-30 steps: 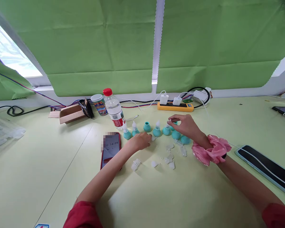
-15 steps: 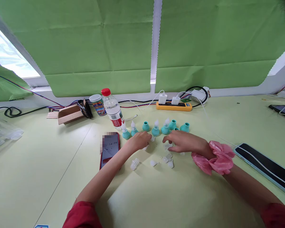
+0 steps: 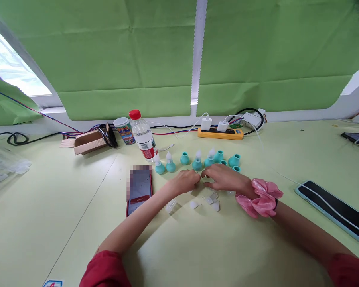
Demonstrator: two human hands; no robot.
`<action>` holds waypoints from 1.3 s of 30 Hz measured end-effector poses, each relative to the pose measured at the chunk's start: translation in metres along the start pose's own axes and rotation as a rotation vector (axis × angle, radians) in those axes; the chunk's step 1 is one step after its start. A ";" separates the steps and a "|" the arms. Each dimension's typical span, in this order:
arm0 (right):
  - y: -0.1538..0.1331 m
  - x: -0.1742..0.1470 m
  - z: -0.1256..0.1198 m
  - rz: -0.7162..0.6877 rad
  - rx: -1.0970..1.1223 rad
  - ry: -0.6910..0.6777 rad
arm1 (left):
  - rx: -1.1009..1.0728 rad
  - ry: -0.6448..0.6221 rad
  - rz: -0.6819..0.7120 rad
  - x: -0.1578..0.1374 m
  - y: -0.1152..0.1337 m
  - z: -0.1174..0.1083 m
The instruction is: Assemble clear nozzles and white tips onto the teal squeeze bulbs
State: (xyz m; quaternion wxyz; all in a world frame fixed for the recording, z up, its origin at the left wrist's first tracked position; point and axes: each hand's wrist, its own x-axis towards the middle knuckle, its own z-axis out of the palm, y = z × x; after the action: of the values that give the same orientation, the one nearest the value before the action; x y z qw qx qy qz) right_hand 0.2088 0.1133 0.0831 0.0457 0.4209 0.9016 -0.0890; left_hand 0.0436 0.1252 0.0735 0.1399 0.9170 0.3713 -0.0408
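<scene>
In the head view my left hand (image 3: 186, 180) is closed, its fingertips pinched together beside my right hand; whatever they hold is hidden. My right hand (image 3: 223, 177) hovers just across from it, thumb and index finger apart, with nothing visible between them. Behind both hands stand several teal squeeze bulbs; one bulb (image 3: 184, 158) has an open neck, while another bulb (image 3: 170, 166) carries a translucent white tip (image 3: 168, 156). In front of the hands lie a translucent white nozzle piece (image 3: 194, 204), a clear plastic cap-like piece (image 3: 171, 206) and other small clear pieces (image 3: 211, 198).
A red-cased phone (image 3: 140, 187) lies left of the hands, another phone (image 3: 332, 211) at the right. Behind stand a water bottle (image 3: 143, 137), a printed cup (image 3: 125, 131) and an open cardboard box (image 3: 89, 142). A yellow power strip (image 3: 220, 134) with chargers sits by the wall.
My left hand has moved right, towards my right hand, which has shifted slightly left; their fingertips are now close together. The bulbs stay standing behind.
</scene>
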 end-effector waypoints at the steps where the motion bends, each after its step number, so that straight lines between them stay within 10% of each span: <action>1: -0.001 0.000 0.000 0.003 -0.001 -0.005 | 0.019 -0.001 0.015 0.001 0.002 0.002; 20: 0.012 -0.008 0.001 0.033 0.053 -0.096 | -0.188 0.201 0.051 -0.005 -0.012 -0.025; 30: -0.006 0.002 -0.011 0.111 0.982 0.538 | -0.591 0.338 0.089 -0.019 -0.024 -0.048; 39: -0.005 0.008 -0.008 0.224 1.220 0.606 | -0.666 0.354 0.120 -0.019 -0.024 -0.049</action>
State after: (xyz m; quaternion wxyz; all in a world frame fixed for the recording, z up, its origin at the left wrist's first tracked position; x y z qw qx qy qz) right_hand 0.1995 0.1174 0.0901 -0.4443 0.4685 0.6143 -0.4535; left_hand 0.0114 0.1430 0.1179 0.3663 0.8342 0.3281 0.2496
